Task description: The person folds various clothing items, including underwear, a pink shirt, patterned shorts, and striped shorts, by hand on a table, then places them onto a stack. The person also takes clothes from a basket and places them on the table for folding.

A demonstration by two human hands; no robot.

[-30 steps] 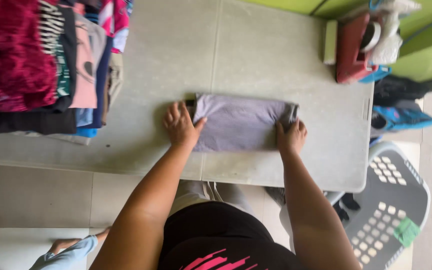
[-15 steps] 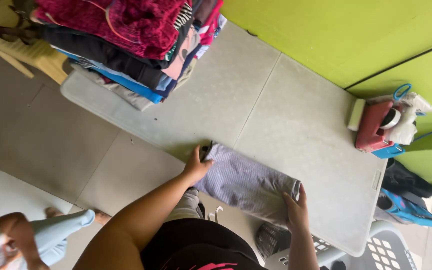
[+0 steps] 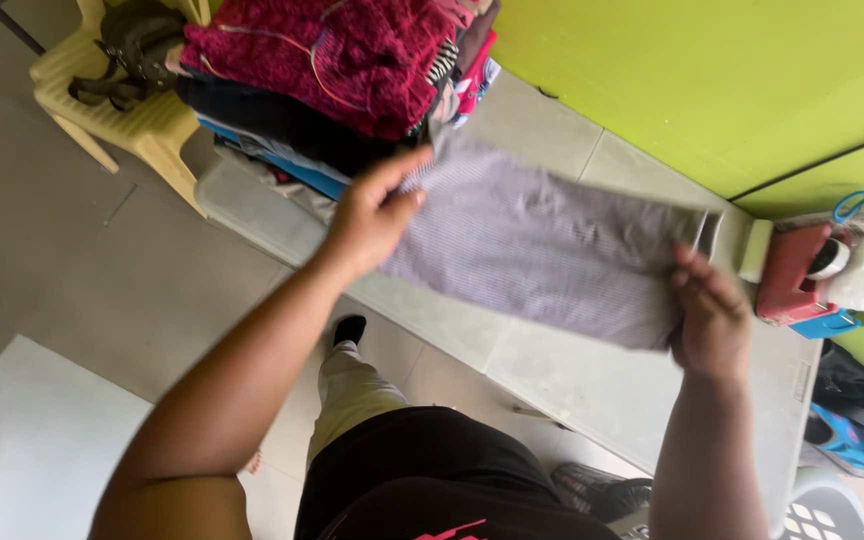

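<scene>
Head view: both hands have the folded grey garment (image 3: 542,245) lifted above the grey folding table (image 3: 592,375), stretched flat between them. The left hand (image 3: 372,215), at nine o'clock of the cloth, pinches its end, thumb on top, fingers (image 3: 397,170) only slightly curled and reaching toward the pile. The right hand (image 3: 712,320), at three o'clock, clamps the other end, fingers (image 3: 697,275) bent tightly over the edge. At eleven o'clock sits a stack of folded clothes (image 3: 342,70), a maroon piece on top, just beside the garment's left end. A pale yellow plastic chair (image 3: 122,115) stands at ten o'clock. A red pouch (image 3: 787,275) lies at three o'clock, against the lime-green wall (image 3: 702,80).
</scene>
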